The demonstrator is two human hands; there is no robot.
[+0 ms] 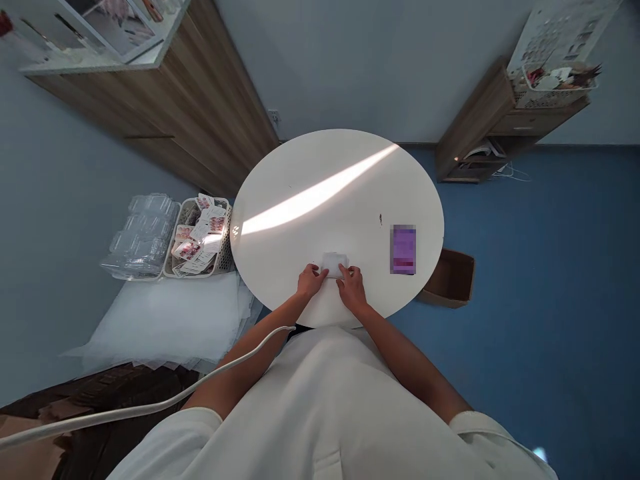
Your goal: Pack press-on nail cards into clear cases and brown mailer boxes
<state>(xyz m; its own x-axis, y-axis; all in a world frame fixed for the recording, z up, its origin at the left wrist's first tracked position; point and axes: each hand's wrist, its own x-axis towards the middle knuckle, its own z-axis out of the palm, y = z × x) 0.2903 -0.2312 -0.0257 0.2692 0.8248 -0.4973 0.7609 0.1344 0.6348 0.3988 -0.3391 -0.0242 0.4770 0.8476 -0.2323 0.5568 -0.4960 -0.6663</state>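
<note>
A small white packet lies near on the table, pinched by the left hand and right hand.
Holding both sides probably keeps it still. It looks flat and soft. The table is smooth and round; a purple rectangle lies right, a holey basket of cards left.

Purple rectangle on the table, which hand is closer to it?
Right. The right hand is left of the purple rectangle, with a gap between; the left hand is farther left, at the opposite side of the white packet.
</note>
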